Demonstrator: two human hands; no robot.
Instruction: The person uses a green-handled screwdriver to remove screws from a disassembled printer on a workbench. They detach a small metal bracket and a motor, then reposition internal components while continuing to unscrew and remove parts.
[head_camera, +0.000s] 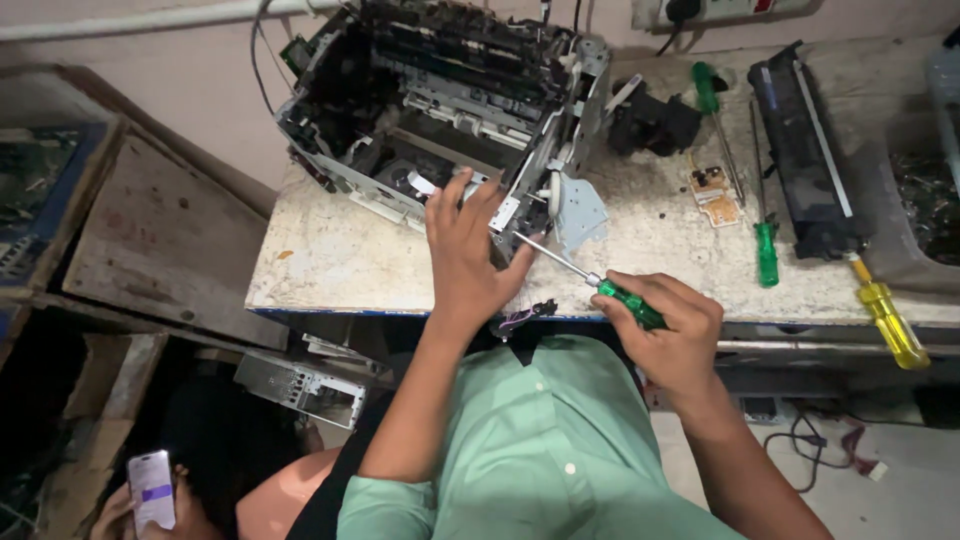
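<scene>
- Left hand (465, 255): open, fingers spread, palm flat on the printer's (440, 100) front corner, bracing it.
- Right hand (665, 325): fist closed round the green handle of a screwdriver (585, 275); shaft angled up-left, tip at the printer's lower right side.
- Printer: stripped of covers, on the worn bench (330, 250), near its front edge.
- Another green screwdriver (765, 245), yellow screwdriver (885, 315) and a black cartridge (800, 150) lie to the right.

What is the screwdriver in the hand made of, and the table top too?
The screwdriver in the right hand looks like a see-through green plastic handle with a thin, shiny grey metal shaft. The table top seems to be pale stone or painted board: it looks hard, flat, speckled and worn, but the picture leaves it open. The left hand steadies the opened machine.
</scene>
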